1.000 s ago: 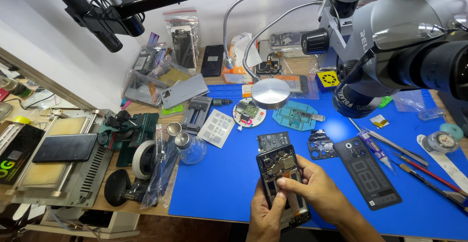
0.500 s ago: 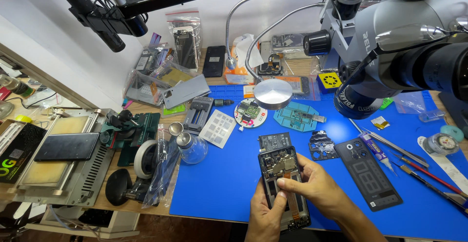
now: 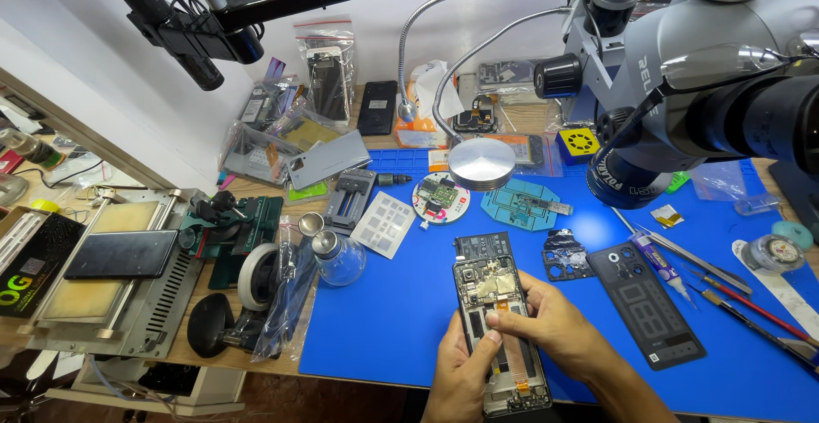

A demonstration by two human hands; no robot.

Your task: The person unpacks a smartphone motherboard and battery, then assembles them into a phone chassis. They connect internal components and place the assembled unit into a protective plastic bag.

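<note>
Underfoot of everything lies a blue work mat [image 3: 384, 321], smooth and matte, spread over a wooden bench that runs back to a pale wall. Taking that mat as the landmark: above its far right corner hangs a grey microscope [image 3: 682, 65], bulky and rounded, with a dark lens barrel pointing down; a round metal disc [image 3: 482, 163] on a bent gooseneck sits at the mat's far edge. Off the mat's left edge stand a clear glass bottle [image 3: 337, 257] with a metal cap, a roll of tape [image 3: 256, 274], and a flat metal plate machine [image 3: 111, 278] carrying a dark phone-sized slab. Toward the mat's right side lies a black back cover [image 3: 653, 308], long and flat with camera holes at its top, and beyond it slim hand tools [image 3: 725, 291] lie slanted. At the mat's near edge, middle, is the opened phone [image 3: 499, 329], a narrow rectangle with bare boards, gold foil and a dark battery showing, tilted slightly. The left hand [image 3: 461, 376] comes up from below and cups the phone's left side, thumb laid across its lower face. The right hand [image 3: 554, 329] reaches in from the lower right, fingers curled around the right edge, thumb and forefinger pinched close together over the phone's middle; whether they grip a small part there I cannot tell.
</note>
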